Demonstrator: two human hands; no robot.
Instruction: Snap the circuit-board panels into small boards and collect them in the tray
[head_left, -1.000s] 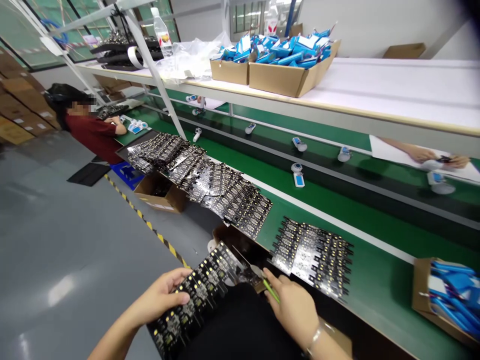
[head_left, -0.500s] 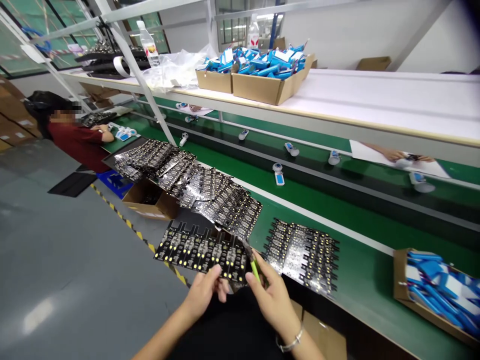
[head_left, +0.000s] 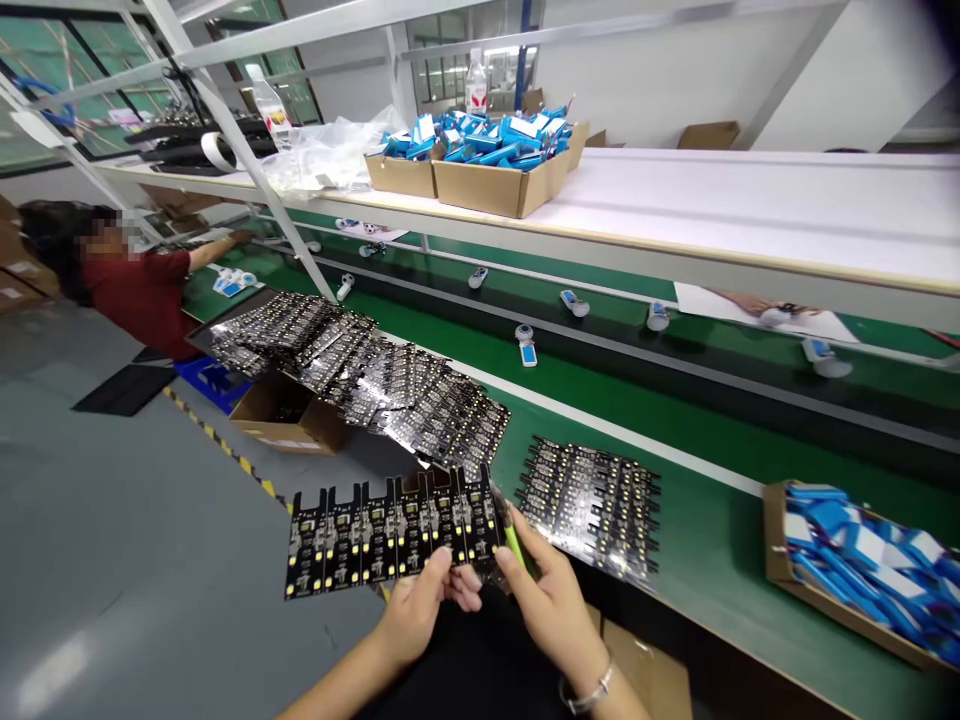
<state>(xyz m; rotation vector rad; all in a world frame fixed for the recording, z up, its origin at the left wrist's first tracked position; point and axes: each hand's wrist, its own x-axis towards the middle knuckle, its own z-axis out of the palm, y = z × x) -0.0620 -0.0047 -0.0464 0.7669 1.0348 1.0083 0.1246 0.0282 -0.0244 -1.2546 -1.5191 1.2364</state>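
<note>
A black circuit board panel (head_left: 390,530) with rows of yellow-white squares and prongs along its upper edge is held up in front of me. My left hand (head_left: 431,605) grips its lower edge, thumb on the face and fingers curled underneath. In my right hand (head_left: 547,585) are green-handled pliers (head_left: 513,545), their dark jaws at the panel's right end. The right thumb lies close to the panel's lower right corner; whether it presses on it I cannot tell. Beyond my right hand, a stack of similar panels (head_left: 589,505) lies on the green bench.
A long overlapping pile of panels (head_left: 367,375) covers the bench to the left, above an open cardboard box (head_left: 289,435). Boxes of blue packs stand at right (head_left: 776,540) and on the shelf (head_left: 480,190). White devices (head_left: 527,345) dot the line. A co-worker (head_left: 139,300) sits far left.
The panel has tilted more upright and faces me more fully, its left end lower. The view has shifted slightly right. The co-worker's arm now stretches forward across the bench.
</note>
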